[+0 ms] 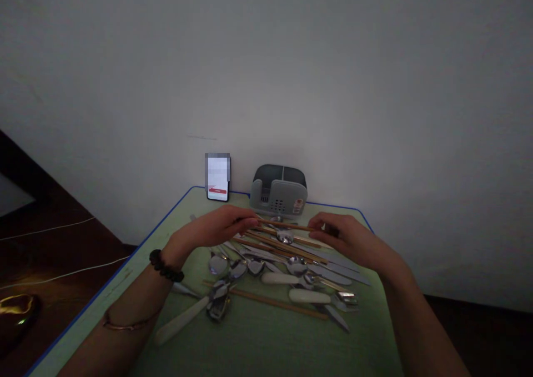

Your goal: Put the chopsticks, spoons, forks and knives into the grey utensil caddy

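Observation:
A brown chopstick [283, 225] stretches nearly level between my two hands, above a spread of cutlery. My left hand [222, 223] pinches its left end, and my right hand [339, 231] grips the right end between thumb and fingers. Whether a second chopstick lies behind it, I cannot tell. Beneath are more wooden chopsticks [287, 246], several metal spoons [297, 264], table knives [348, 274] and forks. Two pieces with cream handles [310, 296] lie at the right of the pile. Nearer me, a cream-handled utensil [182, 321] points toward the lower left.
Behind the pile, a grey cutlery holder [287, 196] with a divider stands near the wall. A lit phone [218, 180] leans upright to its left. The green table [266, 346] has a blue edge. A white cable [66, 280] runs at the left.

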`<state>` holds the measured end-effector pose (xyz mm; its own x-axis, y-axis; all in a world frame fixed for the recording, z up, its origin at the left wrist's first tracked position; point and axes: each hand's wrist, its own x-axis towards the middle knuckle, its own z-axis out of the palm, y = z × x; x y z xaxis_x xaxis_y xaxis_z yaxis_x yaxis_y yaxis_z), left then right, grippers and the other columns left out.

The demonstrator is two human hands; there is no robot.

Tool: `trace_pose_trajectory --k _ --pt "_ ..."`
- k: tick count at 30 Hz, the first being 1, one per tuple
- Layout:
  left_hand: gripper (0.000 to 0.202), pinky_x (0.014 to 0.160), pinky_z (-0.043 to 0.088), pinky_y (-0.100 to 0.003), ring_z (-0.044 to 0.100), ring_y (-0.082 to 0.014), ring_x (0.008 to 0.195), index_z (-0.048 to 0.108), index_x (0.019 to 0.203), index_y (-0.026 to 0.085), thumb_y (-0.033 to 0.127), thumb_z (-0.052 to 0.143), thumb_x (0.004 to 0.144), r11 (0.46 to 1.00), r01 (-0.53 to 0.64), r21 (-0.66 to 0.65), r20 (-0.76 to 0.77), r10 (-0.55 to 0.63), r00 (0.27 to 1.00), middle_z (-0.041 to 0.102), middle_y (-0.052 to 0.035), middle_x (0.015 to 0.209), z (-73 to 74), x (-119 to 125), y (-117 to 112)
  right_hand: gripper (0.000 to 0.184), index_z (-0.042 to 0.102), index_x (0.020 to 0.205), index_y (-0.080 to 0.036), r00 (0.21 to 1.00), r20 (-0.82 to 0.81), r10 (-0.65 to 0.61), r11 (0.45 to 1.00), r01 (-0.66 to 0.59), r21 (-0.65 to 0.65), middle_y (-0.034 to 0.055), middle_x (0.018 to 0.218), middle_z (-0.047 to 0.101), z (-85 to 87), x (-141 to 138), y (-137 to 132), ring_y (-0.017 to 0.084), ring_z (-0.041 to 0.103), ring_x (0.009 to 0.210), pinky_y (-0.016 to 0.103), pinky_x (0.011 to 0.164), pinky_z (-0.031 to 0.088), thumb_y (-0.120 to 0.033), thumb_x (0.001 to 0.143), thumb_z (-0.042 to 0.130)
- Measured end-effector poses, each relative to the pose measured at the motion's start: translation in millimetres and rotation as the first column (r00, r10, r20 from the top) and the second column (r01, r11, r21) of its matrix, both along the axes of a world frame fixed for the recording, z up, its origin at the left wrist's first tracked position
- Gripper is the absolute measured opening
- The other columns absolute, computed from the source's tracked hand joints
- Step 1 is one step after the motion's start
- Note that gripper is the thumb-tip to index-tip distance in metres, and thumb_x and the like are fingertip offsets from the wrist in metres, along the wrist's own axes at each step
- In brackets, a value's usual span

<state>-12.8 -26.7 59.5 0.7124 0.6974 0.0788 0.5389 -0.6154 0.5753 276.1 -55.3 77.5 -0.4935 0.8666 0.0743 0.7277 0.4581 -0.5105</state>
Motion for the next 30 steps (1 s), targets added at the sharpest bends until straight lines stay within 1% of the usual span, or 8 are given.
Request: trace_pose_trajectory --k 3,7,12,16,21,26,28,30 --pt "0.036 0.063 0.040 -0.020 0.055 -0.0114 0.068 0.062 0.104 0.016 0.037 0.034 0.095 0.999 -0.037 0.031 0.022 0.036 0.999 0.063 -0.0013 0.077 2.4 -5.8 1.1 0.026 0.064 0.087 -0.018 0.999 0.024 0.043 0.999 -0.043 0.028 0.0025 0.073 0.064 1.2 1.1 -0.4 0.013 0.053 0.062 0.024 0.058 0.038 -0.035 0.090 0.045" --pt "0.030 0.061 0.038 -0.019 0.056 -0.0103 0.066 0.065 0.099 0.017 0.035 0.042 0.093 0.983 -0.129 0.133 0.012 0.129 0.992 0.066 -0.0009 0.076 5.7 -4.0 -3.3 0.029 0.063 0.088 -0.018 0.998 0.048 0.050 0.997 -0.053 0.057 0.0033 0.076 0.066 -0.8 -9.1 -4.2 0.014 0.055 0.065 0.025 0.061 0.039 -0.034 0.093 0.040" --pt "0.025 0.059 0.036 -0.021 0.057 -0.0116 0.064 0.066 0.095 0.019 0.035 0.047 0.092 0.967 -0.033 0.253 -0.129 0.067 0.989 0.067 -0.0005 0.073 6.4 13.2 -14.4 0.023 0.064 0.096 -0.020 0.996 0.051 0.067 0.991 -0.072 0.115 0.0043 0.087 0.068 -5.1 -33.7 -10.1 0.015 0.059 0.073 0.025 0.065 0.041 -0.031 0.092 0.044" --pt "0.030 0.056 0.033 -0.023 0.056 -0.0138 0.061 0.067 0.087 0.018 0.039 0.047 0.091 0.933 -0.031 0.359 -0.240 0.124 0.963 0.065 -0.0019 0.066 6.9 18.8 -17.5 0.023 0.065 0.098 -0.020 0.996 0.046 0.074 0.985 -0.081 0.150 0.0057 0.091 0.069 -6.1 -37.9 -10.7 0.016 0.061 0.076 0.026 0.067 0.042 -0.031 0.091 0.046" --pt "0.027 0.056 0.035 -0.023 0.057 -0.0137 0.062 0.069 0.090 0.018 0.034 0.047 0.092 0.924 -0.006 0.383 -0.222 0.098 0.970 0.066 -0.0022 0.067 9.5 16.9 -18.9 0.022 0.066 0.095 -0.020 0.996 0.042 0.079 0.983 -0.085 0.165 0.0047 0.086 0.069 -5.1 -31.6 -9.6 0.015 0.061 0.072 0.025 0.064 0.042 -0.033 0.090 0.048" --pt "0.026 0.062 0.040 -0.021 0.062 -0.0123 0.069 0.064 0.106 0.020 0.023 0.043 0.093 0.938 0.079 0.339 -0.161 -0.025 0.987 0.070 -0.0025 0.081 12.9 13.0 -22.7 0.024 0.065 0.096 -0.021 0.994 0.063 0.086 0.980 -0.096 0.172 0.0047 0.086 0.069 -2.9 -30.0 -11.3 0.016 0.061 0.075 0.025 0.066 0.043 -0.033 0.092 0.045" --pt "0.026 0.063 0.042 -0.022 0.063 -0.0125 0.070 0.064 0.108 0.020 0.022 0.043 0.093 0.926 0.081 0.369 -0.148 -0.027 0.989 0.071 -0.0022 0.083 15.4 12.2 -24.9 0.025 0.065 0.096 -0.020 0.994 0.073 0.086 0.979 -0.097 0.178 0.0055 0.087 0.069 -1.0 -30.9 -13.4 0.017 0.061 0.076 0.026 0.068 0.043 -0.032 0.092 0.043" --pt "0.024 0.063 0.043 -0.023 0.063 -0.0133 0.070 0.065 0.104 0.019 0.024 0.044 0.093 0.892 0.045 0.449 -0.129 0.015 0.992 0.071 -0.0025 0.082 17.8 12.3 -26.9 0.027 0.064 0.092 -0.019 0.992 0.096 0.080 0.981 -0.096 0.170 0.0061 0.086 0.068 1.6 -32.4 -16.1 0.017 0.061 0.074 0.027 0.067 0.043 -0.031 0.094 0.040"
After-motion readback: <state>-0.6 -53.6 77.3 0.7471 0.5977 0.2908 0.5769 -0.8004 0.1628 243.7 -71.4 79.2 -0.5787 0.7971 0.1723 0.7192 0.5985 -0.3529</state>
